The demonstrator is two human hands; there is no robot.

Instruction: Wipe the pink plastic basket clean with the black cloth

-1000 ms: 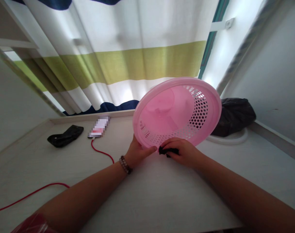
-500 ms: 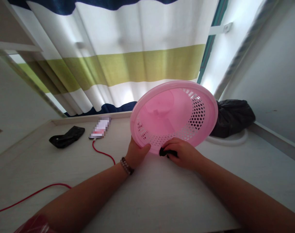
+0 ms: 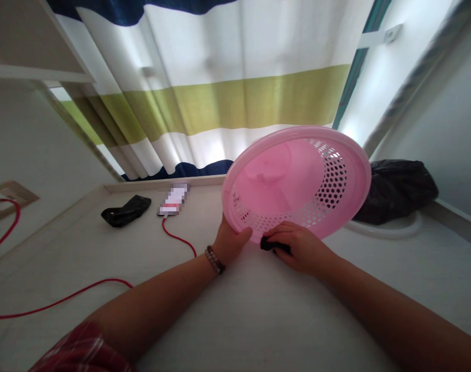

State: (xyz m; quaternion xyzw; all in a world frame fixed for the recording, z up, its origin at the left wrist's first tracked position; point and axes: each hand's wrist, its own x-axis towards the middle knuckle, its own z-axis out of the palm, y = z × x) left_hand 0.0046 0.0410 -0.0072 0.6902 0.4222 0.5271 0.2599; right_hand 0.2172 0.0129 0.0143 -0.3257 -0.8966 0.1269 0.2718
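A pink plastic basket [image 3: 297, 132] with a perforated side is held up tilted, its wide mouth turned toward me. My left hand [image 3: 232, 242] grips its lower left rim, thumb over the edge and fingers hidden behind. Closed around a small black cloth [image 3: 272, 245], my right hand [image 3: 299, 247] presses at the lower rim. Much of the cloth is covered by the fingers, so I cannot make out its full shape.
On the white surface lie a black plastic bag [image 3: 126, 211] and a phone [image 3: 173, 199] with a red cable [image 3: 179, 237]. A stuffed black bag [image 3: 398, 191] sits right of the basket, above a white curved tube [image 3: 390, 231]. A striped curtain [image 3: 204, 108] hangs behind.
The whole view has shifted, so the basket and both hands appear farther right. A wall socket with a red cable has come into view at left. Both hands keep their grips.
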